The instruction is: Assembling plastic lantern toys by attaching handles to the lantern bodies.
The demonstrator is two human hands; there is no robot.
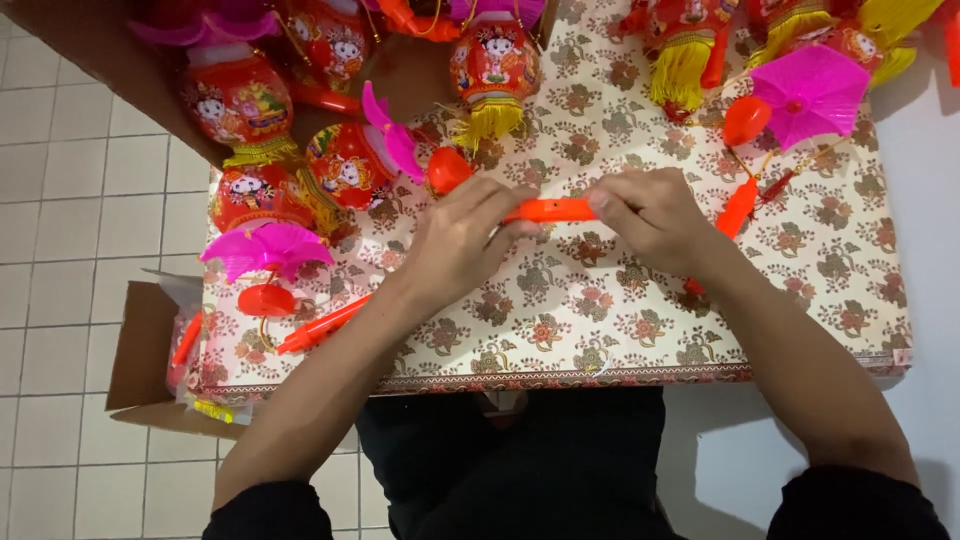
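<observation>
Two hands: both meet over the middle of the patterned cloth (600,320), each gripping one end of a single orange stick (553,210)
Left hand (462,240): fingers curled narrow around the stick's left end; knuckles up; the wrist comes in from the lower left
Right hand (652,215): thumb and fingertips pinched on the stick's right end; the other fingers are folded under, so how they sit cannot be told
Orange stick: lies level, held just above the cloth between the two hands; only its middle stretch shows
Orange dome piece (449,169): just beside the left hand's knuckles; whether it touches them cannot be told
Red lantern (345,165): left of the dome, lying on its side with a pink fan-shaped top (392,135)
Tasselled lantern (494,70): above the hands, yellow fringe hanging towards them
Pink canopy (265,248): at the cloth's left edge, with a red cap (266,299) under it
Second orange stick (322,325): lies slanted on the cloth beside the left forearm
Pink umbrella top (810,92): upper right, well apart from the right hand; an orange handle (737,208) lies near that wrist
Cardboard box (135,350): on the tiled floor (70,200) at lower left, with wrapped orange parts inside
</observation>
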